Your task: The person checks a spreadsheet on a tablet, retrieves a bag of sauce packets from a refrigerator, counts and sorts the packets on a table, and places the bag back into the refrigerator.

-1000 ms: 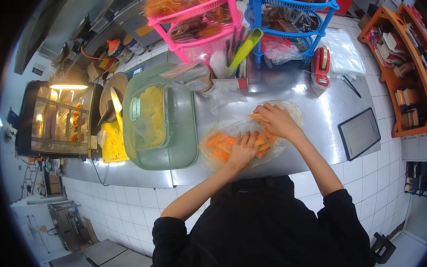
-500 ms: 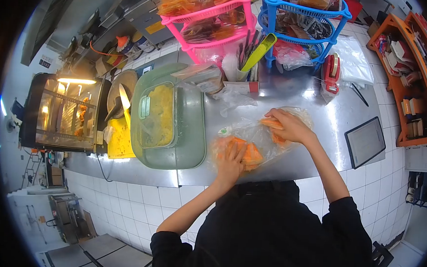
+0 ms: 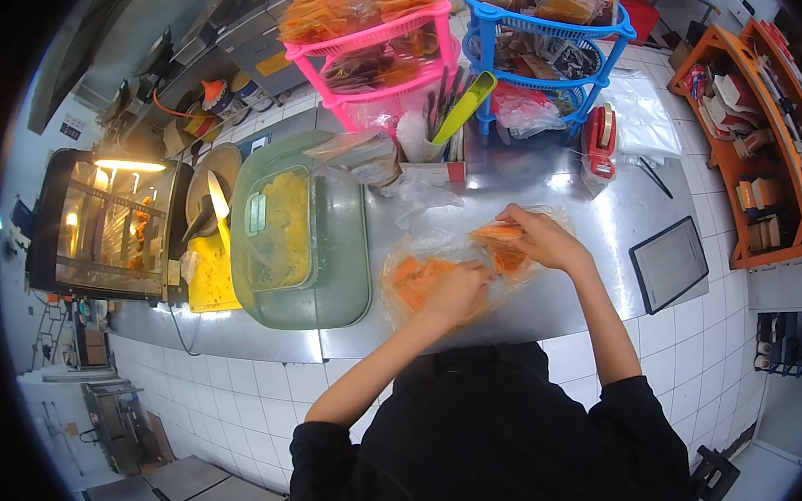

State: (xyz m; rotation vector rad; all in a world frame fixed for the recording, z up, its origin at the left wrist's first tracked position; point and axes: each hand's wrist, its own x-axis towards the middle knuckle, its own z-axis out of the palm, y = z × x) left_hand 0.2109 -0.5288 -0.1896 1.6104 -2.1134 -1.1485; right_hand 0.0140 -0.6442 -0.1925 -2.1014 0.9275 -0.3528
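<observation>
The orange pieces [image 3: 413, 283] lie amid crinkled clear plastic [image 3: 438, 244] on the steel counter [image 3: 591, 299], between a green tub [image 3: 342, 309] and a tablet [image 3: 668, 265]. The person's right hand [image 3: 541, 238] pinches a thin orange bundle [image 3: 497, 231] between thumb and fingers, while the left hand [image 3: 459, 291] curls over the other pile, though whether it grips anything I can't tell. The step looks like handling pieces within the wrapping; any next move would seemingly call for light fingers.

Bagged food [image 3: 415, 281] lies between tub [image 3: 341, 256] and tablet [image 3: 669, 264].
</observation>
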